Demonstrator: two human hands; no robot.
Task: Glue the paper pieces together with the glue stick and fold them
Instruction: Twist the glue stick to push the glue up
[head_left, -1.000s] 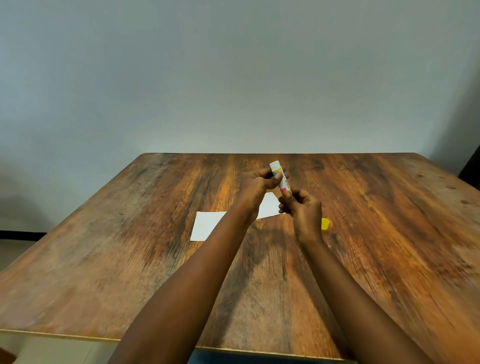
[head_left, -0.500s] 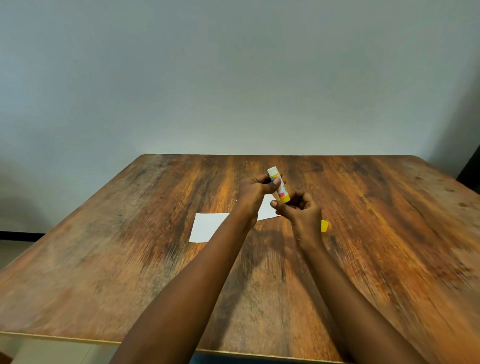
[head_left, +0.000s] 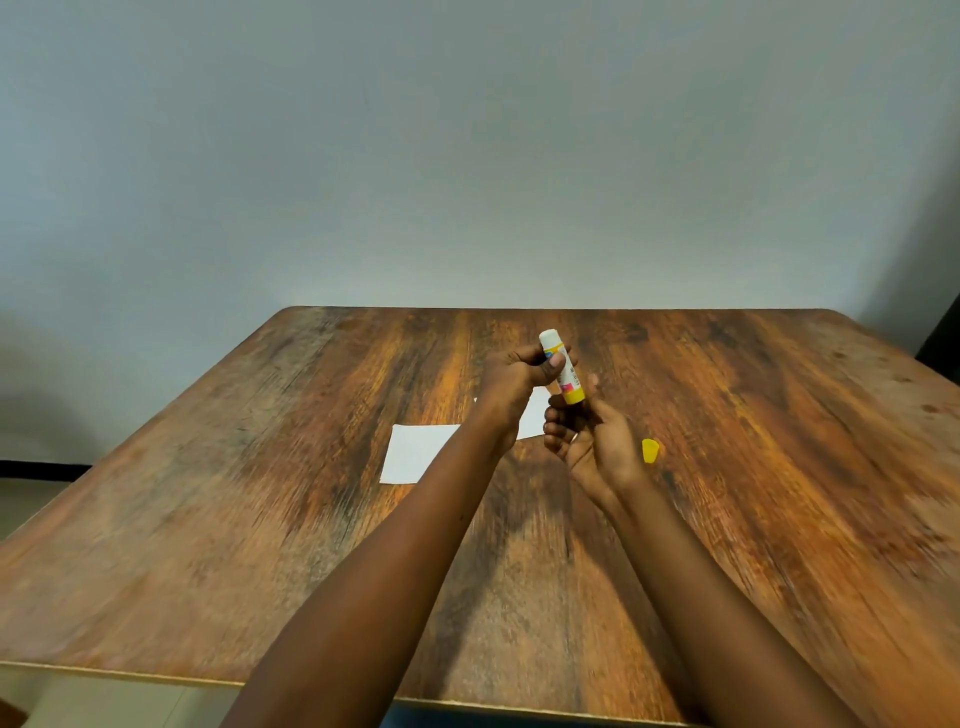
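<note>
Left hand (head_left: 511, 382) grips the tilted glue stick (head_left: 563, 373); right hand (head_left: 592, 441) loosely cupped beneath its base.

A plain pale grey-blue wall (head_left: 467, 156) fills the upper half of the frame, evenly lit and darker toward the upper right. Below it a wooden table (head_left: 208, 519) with streaked brown and orange grain spans the lower half, its pale front edge along the bottom. A dark baseboard (head_left: 36, 467) and a strip of light floor (head_left: 21, 499) show at the left edge. A dark shape (head_left: 943, 338) sits at the right edge.
</note>
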